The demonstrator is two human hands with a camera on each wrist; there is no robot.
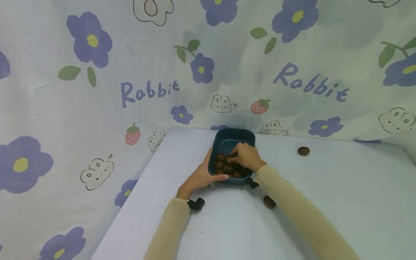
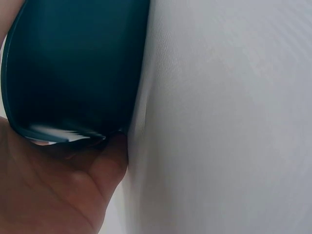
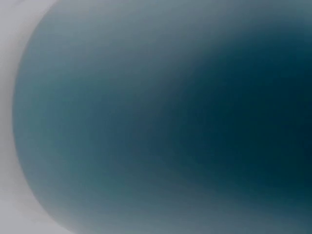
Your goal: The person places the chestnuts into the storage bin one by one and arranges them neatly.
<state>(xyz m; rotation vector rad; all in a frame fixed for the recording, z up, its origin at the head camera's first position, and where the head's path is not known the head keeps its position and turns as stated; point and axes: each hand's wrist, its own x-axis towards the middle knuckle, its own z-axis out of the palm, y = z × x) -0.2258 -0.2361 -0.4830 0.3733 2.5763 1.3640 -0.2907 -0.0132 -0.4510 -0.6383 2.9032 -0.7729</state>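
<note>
A dark teal plastic bin (image 1: 237,133) stands near the back edge of the table, with several brown chestnuts (image 1: 228,168) heaped in its near half. My left hand (image 1: 202,175) grips the bin by its left side and near corner, thumb along the near wall; the left wrist view shows this hand (image 2: 63,180) against the teal wall. Reaching over the right rim, my right hand (image 1: 247,157) has curled fingers down among the chestnuts and pinches one, mostly hidden beneath them. The right wrist view is filled by the blurred bin wall (image 3: 97,126).
One loose chestnut (image 1: 303,151) lies on the white table (image 1: 347,186) to the right of the bin. Another chestnut (image 1: 269,202) is beside the right forearm, nearer the front. A flower-printed curtain (image 1: 226,75) rises behind the table and along its left.
</note>
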